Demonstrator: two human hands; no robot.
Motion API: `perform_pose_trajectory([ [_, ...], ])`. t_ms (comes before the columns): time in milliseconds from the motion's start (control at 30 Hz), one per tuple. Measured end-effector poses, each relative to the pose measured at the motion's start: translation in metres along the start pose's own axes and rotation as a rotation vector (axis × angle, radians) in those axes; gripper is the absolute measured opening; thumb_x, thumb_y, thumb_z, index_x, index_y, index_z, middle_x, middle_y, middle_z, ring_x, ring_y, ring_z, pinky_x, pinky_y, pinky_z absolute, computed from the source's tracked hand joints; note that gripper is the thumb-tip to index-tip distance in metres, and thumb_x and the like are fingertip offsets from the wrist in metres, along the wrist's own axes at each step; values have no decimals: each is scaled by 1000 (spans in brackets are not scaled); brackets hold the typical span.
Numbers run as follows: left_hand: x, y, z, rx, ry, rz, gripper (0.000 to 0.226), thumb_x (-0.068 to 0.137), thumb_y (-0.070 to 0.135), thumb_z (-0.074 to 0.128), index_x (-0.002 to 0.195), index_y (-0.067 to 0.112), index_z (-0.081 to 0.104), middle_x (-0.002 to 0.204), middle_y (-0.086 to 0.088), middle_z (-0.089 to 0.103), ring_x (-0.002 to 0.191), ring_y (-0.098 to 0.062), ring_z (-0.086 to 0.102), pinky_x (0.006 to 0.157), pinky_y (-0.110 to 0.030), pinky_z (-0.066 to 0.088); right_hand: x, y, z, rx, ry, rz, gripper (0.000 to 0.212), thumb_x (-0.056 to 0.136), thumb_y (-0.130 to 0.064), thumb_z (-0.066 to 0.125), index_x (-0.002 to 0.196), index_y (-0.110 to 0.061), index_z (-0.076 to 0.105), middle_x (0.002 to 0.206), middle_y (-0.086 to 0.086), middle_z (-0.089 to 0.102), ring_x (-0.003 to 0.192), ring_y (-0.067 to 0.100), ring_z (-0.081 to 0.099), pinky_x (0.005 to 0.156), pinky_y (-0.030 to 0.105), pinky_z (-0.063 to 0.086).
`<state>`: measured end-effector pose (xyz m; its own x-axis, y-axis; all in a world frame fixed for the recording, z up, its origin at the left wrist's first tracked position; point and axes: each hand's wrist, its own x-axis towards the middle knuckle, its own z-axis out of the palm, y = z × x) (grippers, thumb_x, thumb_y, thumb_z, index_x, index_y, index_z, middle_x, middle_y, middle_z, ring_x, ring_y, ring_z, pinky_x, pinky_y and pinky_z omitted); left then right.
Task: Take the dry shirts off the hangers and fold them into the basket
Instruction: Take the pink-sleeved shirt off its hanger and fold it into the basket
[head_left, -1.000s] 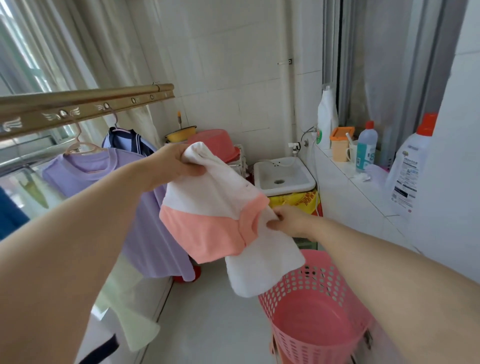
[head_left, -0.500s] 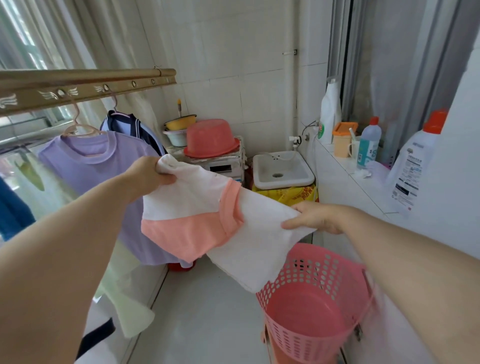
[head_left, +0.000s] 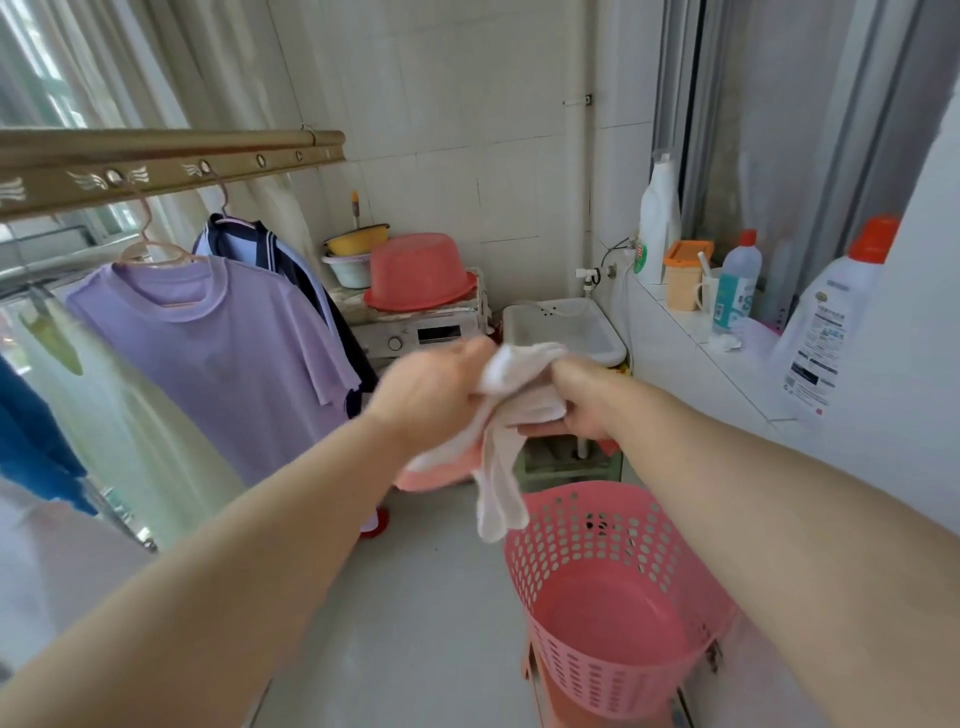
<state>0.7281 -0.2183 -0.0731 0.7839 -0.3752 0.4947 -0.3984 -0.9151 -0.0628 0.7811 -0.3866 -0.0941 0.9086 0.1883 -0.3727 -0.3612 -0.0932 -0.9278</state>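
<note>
my left hand (head_left: 434, 397) and right hand (head_left: 584, 402) grasp bunched shirt (head_left: 498, 488), tail hanging vertical, basket (head_left: 587, 675) lower centre, purple shirt (head_left: 218, 353) left

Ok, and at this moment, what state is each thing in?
white-and-pink shirt: off hanger, bunched between both hands
left hand: grips the shirt
right hand: grips the shirt
basket: upright, no shirt inside
purple shirt: on its hanger
red basin: upside down
detergent bottle: capped

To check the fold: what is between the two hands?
In the head view, the bunched white and pink shirt lies between the left hand and the right hand; both grip it.
</note>
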Motion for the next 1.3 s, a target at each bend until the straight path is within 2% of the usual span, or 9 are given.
perform_pose_trajectory([
  [167,-6,36,28,-12,-130,172,21,88,18,52,108,11,50,97,-4,60,79,-35,60,62,-40,46,2,-2,-2,195,-91,59,76,79,-75,48,113,-9,65,107,13,71,99,27,68,84,38,56],
  [300,-1,30,18,-588,-484,-74,30,90,43,59,111,22,61,95,7,64,87,-16,64,75,-32,51,-5,4,-4,-199,-21,91,18,88,-19,57,95,-3,58,83,9,66,68,20,63,48,19,51],
  [433,-3,-10,16,-972,49,-612,38,90,50,55,104,16,66,104,0,70,93,-19,66,91,-43,53,-9,6,-16,-118,-147,63,48,76,-15,61,123,-7,55,112,21,68,101,38,66,94,53,49],
  [533,-19,-46,29,-1356,83,-1116,69,84,72,39,127,20,53,115,0,62,104,-21,57,99,-41,43,-19,0,-19,35,-236,-33,34,81,-8,53,114,0,61,104,19,69,96,36,66,91,46,51],
  [700,-32,-52,55,-1744,182,-1293,66,93,65,30,135,18,49,138,-5,52,112,-25,58,91,-36,48,-11,-8,-13,12,-114,-64,17,88,-11,52,100,-4,62,85,15,70,78,31,67,76,39,53],
  [833,-37,-52,59,-2059,56,-1234,82,75,87,28,109,22,66,112,-10,68,103,-32,61,84,-44,47,6,11,-10,-136,77,60,22,83,-7,54,104,-5,59,88,16,66,85,34,65,87,53,52],
  [1000,-40,-73,76,-1736,-269,-1153,76,73,75,56,121,16,63,115,-8,69,106,-28,64,84,-42,51,18,31,-13,16,-8,86,33,86,-6,57,119,-7,61,107,15,69,97,31,66,89,44,51],
  [1133,-29,-78,84,-1467,-172,-1181,61,72,45,78,119,12,58,108,-7,68,97,-30,65,81,-43,54,36,33,4,-11,0,58,60,74,-57,68,127,-29,59,111,5,71,103,24,67,90,38,51],
  [1300,-18,-87,93,-1459,129,-1260,43,89,35,62,124,13,53,98,2,59,97,-24,55,85,-39,45,62,47,16,226,220,-50,51,96,-44,48,142,-51,28,97,-8,63,90,17,63,80,36,52],
])
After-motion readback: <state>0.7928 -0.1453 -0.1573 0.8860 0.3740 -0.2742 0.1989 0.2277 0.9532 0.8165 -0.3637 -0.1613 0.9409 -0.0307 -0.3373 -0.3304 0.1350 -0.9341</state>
